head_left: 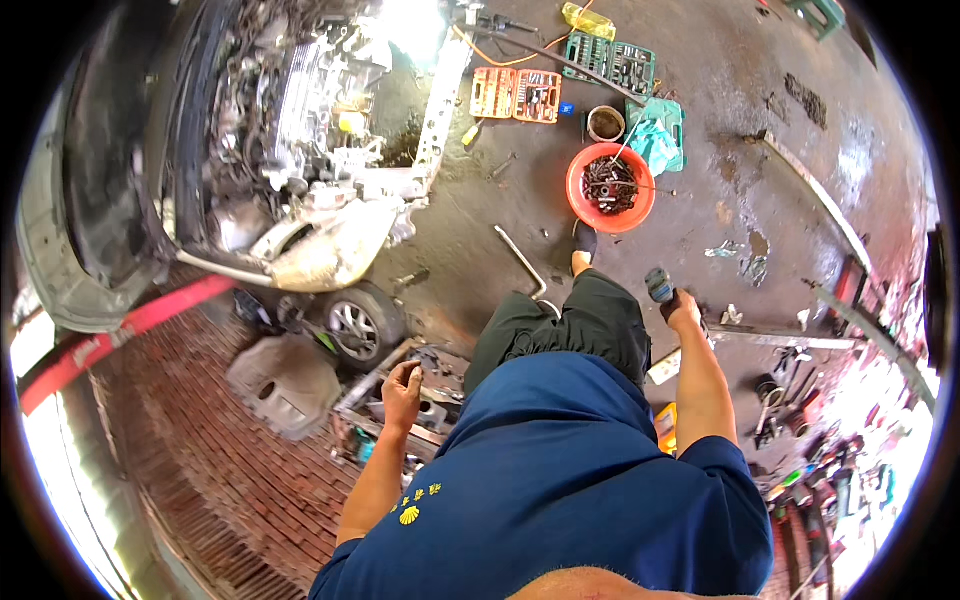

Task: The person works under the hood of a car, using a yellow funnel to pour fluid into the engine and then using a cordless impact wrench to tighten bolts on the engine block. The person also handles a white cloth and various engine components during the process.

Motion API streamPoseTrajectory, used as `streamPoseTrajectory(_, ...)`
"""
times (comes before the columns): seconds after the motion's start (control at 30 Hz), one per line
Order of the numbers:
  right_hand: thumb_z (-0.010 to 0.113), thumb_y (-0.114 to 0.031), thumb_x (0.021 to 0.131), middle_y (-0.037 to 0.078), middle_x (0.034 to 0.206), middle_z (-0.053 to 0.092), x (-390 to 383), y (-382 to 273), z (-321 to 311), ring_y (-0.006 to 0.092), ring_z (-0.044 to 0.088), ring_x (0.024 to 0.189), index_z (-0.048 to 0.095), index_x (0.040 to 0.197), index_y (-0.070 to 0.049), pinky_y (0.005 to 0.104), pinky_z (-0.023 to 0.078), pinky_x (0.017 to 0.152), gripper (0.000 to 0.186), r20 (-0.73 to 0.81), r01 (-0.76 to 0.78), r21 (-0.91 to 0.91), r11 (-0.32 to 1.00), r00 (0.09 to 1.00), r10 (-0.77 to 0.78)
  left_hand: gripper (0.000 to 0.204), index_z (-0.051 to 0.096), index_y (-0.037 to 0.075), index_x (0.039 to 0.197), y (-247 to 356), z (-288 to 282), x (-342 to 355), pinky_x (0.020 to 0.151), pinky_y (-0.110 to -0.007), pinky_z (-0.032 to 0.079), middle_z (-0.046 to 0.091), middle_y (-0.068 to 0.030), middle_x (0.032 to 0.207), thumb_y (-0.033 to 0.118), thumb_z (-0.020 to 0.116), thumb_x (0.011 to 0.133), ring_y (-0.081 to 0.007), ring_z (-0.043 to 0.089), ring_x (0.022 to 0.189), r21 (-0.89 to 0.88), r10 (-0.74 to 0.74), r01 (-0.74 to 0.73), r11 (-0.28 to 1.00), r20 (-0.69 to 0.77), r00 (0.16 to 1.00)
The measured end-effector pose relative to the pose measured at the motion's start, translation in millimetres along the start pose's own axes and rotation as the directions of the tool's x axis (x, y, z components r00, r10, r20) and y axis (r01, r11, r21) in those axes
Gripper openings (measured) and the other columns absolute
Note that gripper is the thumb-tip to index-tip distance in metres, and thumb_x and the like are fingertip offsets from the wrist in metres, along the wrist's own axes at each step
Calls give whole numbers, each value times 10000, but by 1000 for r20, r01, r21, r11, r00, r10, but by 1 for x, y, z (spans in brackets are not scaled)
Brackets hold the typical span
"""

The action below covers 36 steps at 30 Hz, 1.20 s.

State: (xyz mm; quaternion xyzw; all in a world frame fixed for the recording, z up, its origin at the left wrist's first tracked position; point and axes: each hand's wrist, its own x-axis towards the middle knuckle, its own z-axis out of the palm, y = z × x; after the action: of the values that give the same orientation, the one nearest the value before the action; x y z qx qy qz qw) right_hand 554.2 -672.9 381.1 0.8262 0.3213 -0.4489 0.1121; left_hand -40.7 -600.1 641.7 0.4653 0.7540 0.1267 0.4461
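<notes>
Your right hand (684, 307) has its fingers wrapped around a dark tool (659, 284) with a blue-grey end, held out just beyond your right knee; you show too little of it to tell its kind. Your left hand (403, 390) is curled with thumb and fingertips together, and I cannot tell whether they pinch something small.

With 12 straight ahead of you, a bent metal bar (519, 261) lies between 9 and 10 o'clock from your right hand. At 11 o'clock from it sits a red-orange basin (592, 153) with many small metal parts inside, and beyond that, an orange tool case (491, 74), open. A green tool case (610, 55) lies open between 11 and 12. At 4 o'clock you have loose tools (800, 400) scattered on the ground.

From your left hand, a wheel (358, 327) is near at 11 o'clock, a beige-grey panel (285, 385) lies at 9 on the brick floor (200, 440), and the car's exposed engine bay (300, 110) spreads farther off between 11 and 12
</notes>
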Motion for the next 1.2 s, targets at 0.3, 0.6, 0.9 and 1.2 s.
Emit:
streamPoseTrajectory(0.3,830,-213,810,220,1206,734,66,-34,22,443,666,1189,661,1301,-90,491,555,1008,534,-220,226,398,889,964,-147,227,737,-29,1143,47,-36,-22,829,-298,556,768,-77,997,168,675,1048,-140,704,901,16,85,-85,996,9,996)
streamPoseTrajectory(0.6,844,-180,775,244,1124,735,34,-50,27,450,687,1128,661,1256,-75,489,561,947,526,-281,168,589,791,960,6,303,762,-32,1118,103,-4,184,725,-349,526,748,-68,863,242,662,1034,-164,665,773,458,36,-196,867,333,942)
streamPoseTrajectory(0.9,794,-239,790,218,1130,750,26,-82,81,447,693,1108,665,1282,-110,506,568,935,525,-164,-76,574,815,965,205,277,752,12,1158,251,146,455,822,-354,577,784,-111,978,250,689,1030,-204,750,880,442,291,-698,563,684,668)
streamPoseTrajectory(1.2,762,-49,839,39,1063,738,142,-167,128,170,674,975,637,1335,-35,330,549,912,511,-29,-55,805,591,991,131,267,707,14,1270,222,201,524,821,-263,539,736,-41,999,161,640,1058,-102,681,868,473,-19,-341,812,606,795)
